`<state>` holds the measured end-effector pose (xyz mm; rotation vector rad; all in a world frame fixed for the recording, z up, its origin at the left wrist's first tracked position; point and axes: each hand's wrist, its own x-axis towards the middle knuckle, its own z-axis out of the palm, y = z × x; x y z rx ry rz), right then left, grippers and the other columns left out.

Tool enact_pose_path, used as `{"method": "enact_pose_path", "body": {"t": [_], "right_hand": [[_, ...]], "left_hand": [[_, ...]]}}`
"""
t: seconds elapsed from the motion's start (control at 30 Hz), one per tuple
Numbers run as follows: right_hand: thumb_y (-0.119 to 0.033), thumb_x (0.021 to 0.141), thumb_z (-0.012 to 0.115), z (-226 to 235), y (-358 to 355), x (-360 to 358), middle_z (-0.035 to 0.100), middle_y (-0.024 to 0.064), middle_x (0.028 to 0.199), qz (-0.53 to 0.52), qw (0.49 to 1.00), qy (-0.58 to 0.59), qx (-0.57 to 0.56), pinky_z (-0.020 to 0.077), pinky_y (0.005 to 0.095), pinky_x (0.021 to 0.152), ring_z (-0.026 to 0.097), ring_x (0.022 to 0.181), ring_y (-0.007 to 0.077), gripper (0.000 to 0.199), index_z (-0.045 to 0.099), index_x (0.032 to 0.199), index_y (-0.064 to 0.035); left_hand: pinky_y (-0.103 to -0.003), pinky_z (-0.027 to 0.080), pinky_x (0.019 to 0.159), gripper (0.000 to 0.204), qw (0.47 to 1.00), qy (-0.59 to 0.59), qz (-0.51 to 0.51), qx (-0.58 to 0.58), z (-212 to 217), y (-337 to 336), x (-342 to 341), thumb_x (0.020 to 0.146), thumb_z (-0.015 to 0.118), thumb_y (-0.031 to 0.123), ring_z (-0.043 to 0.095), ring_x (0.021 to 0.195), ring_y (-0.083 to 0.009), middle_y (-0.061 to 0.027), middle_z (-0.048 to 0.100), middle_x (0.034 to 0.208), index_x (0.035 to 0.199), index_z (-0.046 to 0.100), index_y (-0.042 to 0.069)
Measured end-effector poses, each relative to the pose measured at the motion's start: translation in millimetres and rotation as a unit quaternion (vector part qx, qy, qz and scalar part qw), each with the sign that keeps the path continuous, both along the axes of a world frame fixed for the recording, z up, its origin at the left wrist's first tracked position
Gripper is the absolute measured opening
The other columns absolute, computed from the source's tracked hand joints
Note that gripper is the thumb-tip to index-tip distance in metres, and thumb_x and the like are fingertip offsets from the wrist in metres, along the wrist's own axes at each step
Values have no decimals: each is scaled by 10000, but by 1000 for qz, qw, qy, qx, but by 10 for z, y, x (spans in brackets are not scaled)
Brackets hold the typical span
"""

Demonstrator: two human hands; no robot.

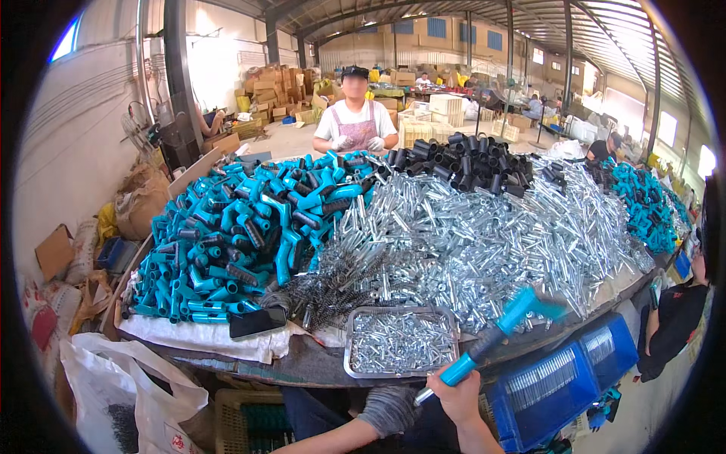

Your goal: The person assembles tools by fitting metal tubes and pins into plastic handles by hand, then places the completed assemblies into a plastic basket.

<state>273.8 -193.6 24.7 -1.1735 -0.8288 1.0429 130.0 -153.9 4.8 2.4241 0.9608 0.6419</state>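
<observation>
- On the far left of the surface (pixel 318 363) we have the heap of blue plastic handles (pixel 227 242), with a dark phone-like slab (pixel 257 321) lying at its near edge.
- In the middle we keep the metal tray (pixel 355 367) of small silver tubes just in front of us, below the big pile of silver metal tubes (pixel 484 234); black sleeves (pixel 469 163) are stacked behind.
- Our left hand (pixel 389 408), in a grey knit glove, is curled below the surface edge; we cannot tell what, if anything, it grips.
- Our right hand (pixel 457 397) is bare and closed around the lower end of the assembled blue-and-black handle (pixel 491 337), which slants up over the tray's right corner, with a silver tube end showing below the fist.
- To do this well, we judge it best to hold the handle firmly, in line with the tube.
- On the right, blue bins (pixel 560 378) stand below the surface edge.
</observation>
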Motion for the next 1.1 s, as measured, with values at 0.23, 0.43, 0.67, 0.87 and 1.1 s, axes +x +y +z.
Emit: {"method": "enact_pose_path", "body": {"t": [0.23,0.43,0.67,0.87,1.1], "right_hand": [[-219,691,819,-22,-50,131,646,30,714,148,979,9,142,431,253,603,577,652,112,265,694,799,-12],[-69,729,719,-218,-82,308,642,56,670,172,982,-44,58,412,249,522,586,588,119,75,706,776,-12],[-78,724,734,-471,-108,284,622,19,624,92,989,-104,-47,419,241,520,565,560,87,80,677,690,-34],[-125,723,757,-505,-128,207,621,26,621,-8,973,-225,-37,448,263,529,573,553,101,111,688,711,-39],[-189,735,761,-757,-258,247,663,87,791,79,954,-281,-68,497,281,612,632,668,160,152,711,824,-77]], "left_hand": [[-379,489,729,245,922,-89,-236,-293,-343,189,-144,835,581,238,621,747,-285,-92,649,849,1045,665,142],[-324,508,742,246,912,-59,-247,-323,-527,146,-56,893,598,208,625,844,-160,-67,654,945,1047,628,18],[-414,494,588,259,975,68,-80,-195,-655,-4,155,832,586,306,618,646,-326,-164,645,746,887,635,57],[-426,503,637,330,968,165,-55,-181,-1081,128,230,836,557,372,641,705,-331,-170,657,766,812,638,53],[-347,474,830,418,839,-133,-318,-422,-1552,156,252,833,597,266,595,913,-213,-143,607,1057,1166,525,24]]}}
